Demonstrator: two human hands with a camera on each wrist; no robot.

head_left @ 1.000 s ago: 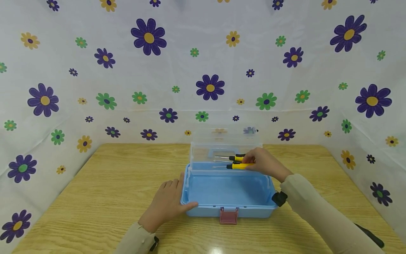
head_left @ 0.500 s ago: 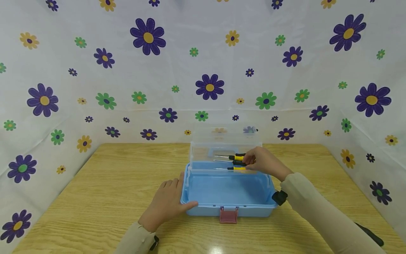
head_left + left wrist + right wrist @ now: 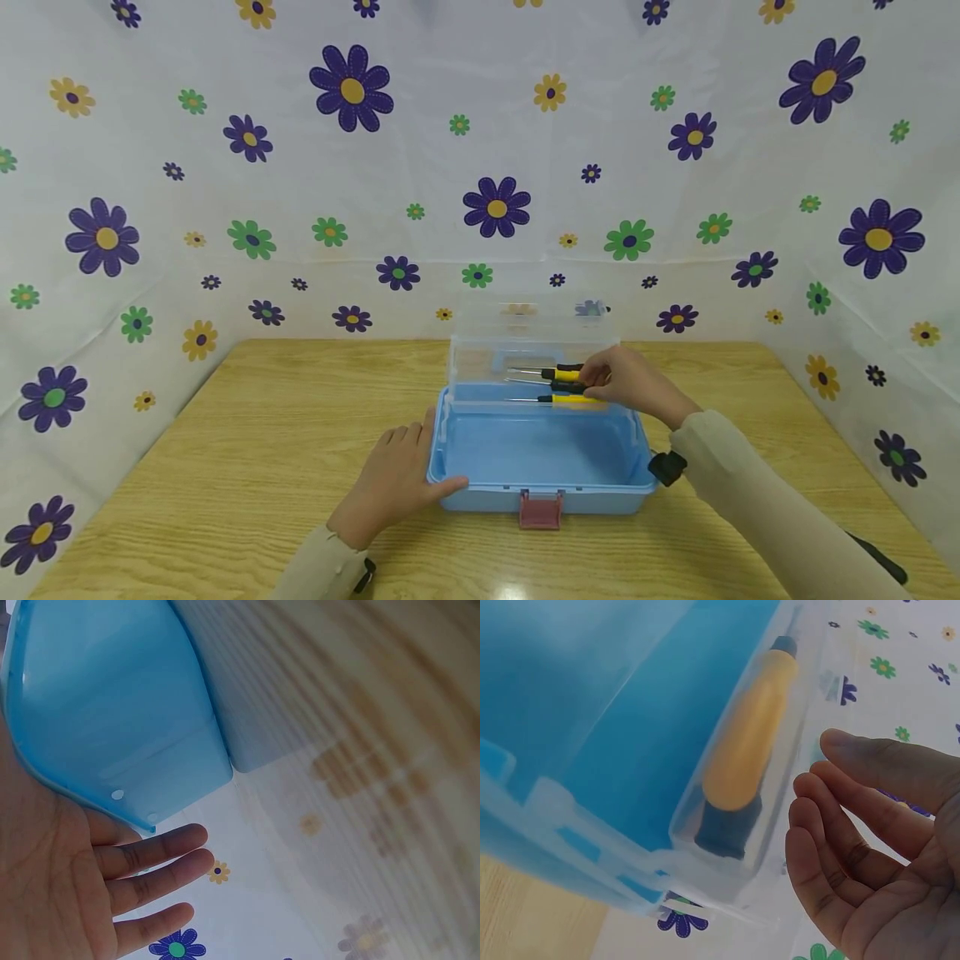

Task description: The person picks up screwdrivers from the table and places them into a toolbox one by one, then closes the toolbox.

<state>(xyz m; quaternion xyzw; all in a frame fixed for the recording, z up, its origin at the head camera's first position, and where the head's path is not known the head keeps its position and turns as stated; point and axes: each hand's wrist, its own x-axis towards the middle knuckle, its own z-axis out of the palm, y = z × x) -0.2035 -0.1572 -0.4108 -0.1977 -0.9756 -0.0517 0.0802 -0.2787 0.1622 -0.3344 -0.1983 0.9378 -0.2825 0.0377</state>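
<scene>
A blue toolbox (image 3: 540, 497) with a pink latch (image 3: 540, 510) stands open on the table. In its translucent upper tray lies a yellow-handled screwdriver (image 3: 573, 399), also large in the right wrist view (image 3: 744, 742). Behind it are a black-handled screwdriver (image 3: 564, 387) and a yellow-and-black one (image 3: 558, 375), partly hidden by my right hand (image 3: 626, 383). That hand hovers over the handles, its fingers loosely bent and holding nothing (image 3: 877, 847). My left hand (image 3: 401, 471) rests against the box's left end, thumb on the front rim, other fingers stretched along the side.
The clear lid (image 3: 480, 358) leans back, raised behind the box. A dark, slim object (image 3: 877, 557) lies at the right, partly behind my right sleeve. A flowered cloth (image 3: 420, 167) hangs around the wooden table (image 3: 300, 417).
A second ago my right fingers held the yellow-handled screwdriver over the tray. It has been let go and lies there, and the hand has shifted slightly right. The left hand stays put.
</scene>
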